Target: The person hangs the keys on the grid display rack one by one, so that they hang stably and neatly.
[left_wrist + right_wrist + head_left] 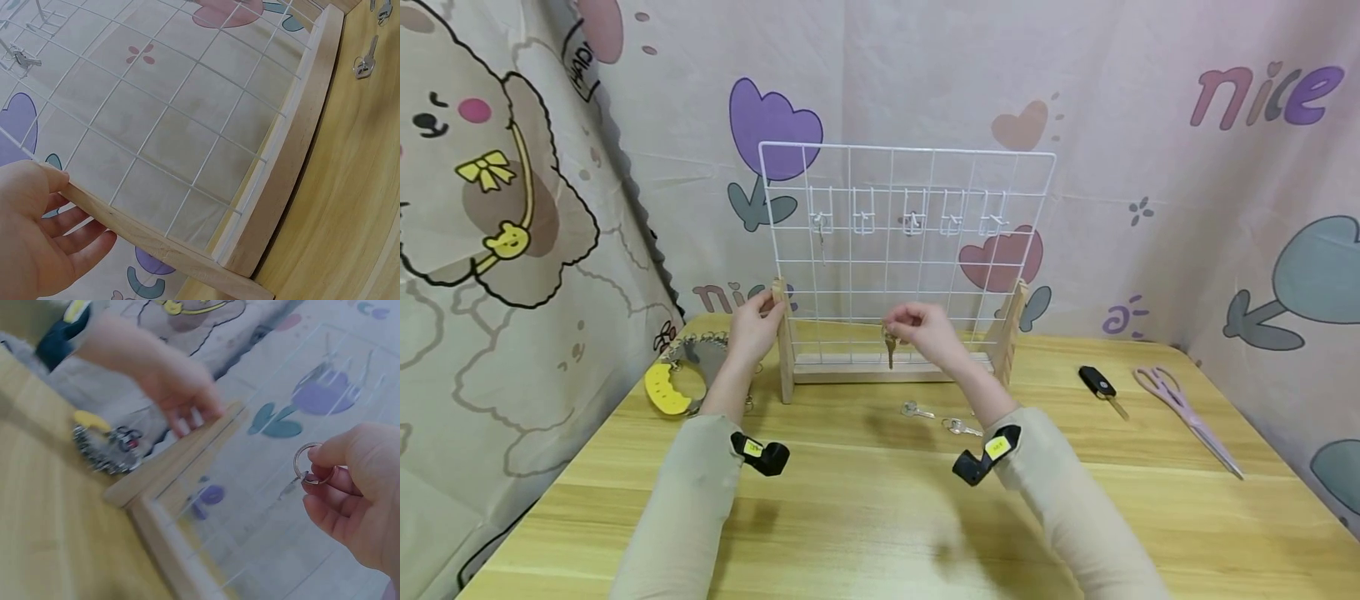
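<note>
A white wire grid rack (pixel 887 262) stands upright in a wooden frame on the table. My left hand (pixel 754 329) grips the top of its left wooden post (pixel 786 358), thumb on the near side in the left wrist view. My right hand (pixel 928 332) pinches a metal key ring (pixel 299 464) between thumb and fingers. From that ring a brass-coloured key (pixel 891 353) hangs before the lower grid, apart from the hooks. Several white hooks (pixel 863 222) line the grid; a key (pixel 822 240) hangs on the leftmost one.
Two silver keys, one nearer the rack (pixel 917 409) and one with a ring (pixel 961 427), lie before the base. To the right are a black car key (pixel 1097 382) and pink-handled scissors (pixel 1187 410). A yellow curved object (pixel 664 392) with metal rings lies behind my left forearm.
</note>
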`<state>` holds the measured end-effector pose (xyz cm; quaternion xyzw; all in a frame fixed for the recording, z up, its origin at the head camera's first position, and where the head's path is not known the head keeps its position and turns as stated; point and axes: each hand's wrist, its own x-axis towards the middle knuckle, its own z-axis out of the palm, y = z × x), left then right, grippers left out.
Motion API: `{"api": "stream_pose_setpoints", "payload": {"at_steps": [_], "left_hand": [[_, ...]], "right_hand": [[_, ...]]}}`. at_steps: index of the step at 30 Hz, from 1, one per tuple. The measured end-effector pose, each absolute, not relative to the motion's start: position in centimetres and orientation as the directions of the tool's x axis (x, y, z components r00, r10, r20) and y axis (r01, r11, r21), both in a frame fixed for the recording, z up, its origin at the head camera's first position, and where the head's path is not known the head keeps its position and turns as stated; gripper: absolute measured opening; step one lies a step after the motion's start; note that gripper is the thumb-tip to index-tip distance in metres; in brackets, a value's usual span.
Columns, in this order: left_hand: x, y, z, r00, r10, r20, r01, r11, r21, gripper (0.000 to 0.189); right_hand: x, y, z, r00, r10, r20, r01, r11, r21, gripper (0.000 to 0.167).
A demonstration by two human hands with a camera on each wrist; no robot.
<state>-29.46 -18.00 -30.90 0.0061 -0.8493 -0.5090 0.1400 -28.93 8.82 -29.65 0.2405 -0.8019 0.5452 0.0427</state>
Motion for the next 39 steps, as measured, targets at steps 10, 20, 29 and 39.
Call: {"api": "stream_pose_setpoints", "payload": {"at_steps": [10,20,29,39], "left_hand": [[-29.5,-18.0,-31.0,-0.96,-0.15,0.235,0.133,0.493,0.86,0.048],[-29.3,-18.1,-30.9,-0.962,-0.15,0.227,0.125,0.496,0.859,0.049],[-29.2,-18.0,-30.8,-0.963,-0.147,0.228,0.124,0.511,0.851,0.049],[-29.3,-18.1,-30.9,-0.962,-0.147,0.23,0.125,0.512,0.85,0.048]], "right_hand": [[-29.5,8.9,-24.3,-0.858,-0.314,0.407,-0.494,0.286,-0.821,0.013],[-28.8,7.3,-20.1,-0.828,-0.341,0.444,-0.543,0.295,-0.786,0.014],[-28.5,5.7,-18.1,-0.847,-0.239,0.475,-0.523,0.207,-0.827,0.016],[-29.1,4.6,-17.6,-0.871,-0.134,0.473,-0.492,0.22,-0.842,0.017]]}}
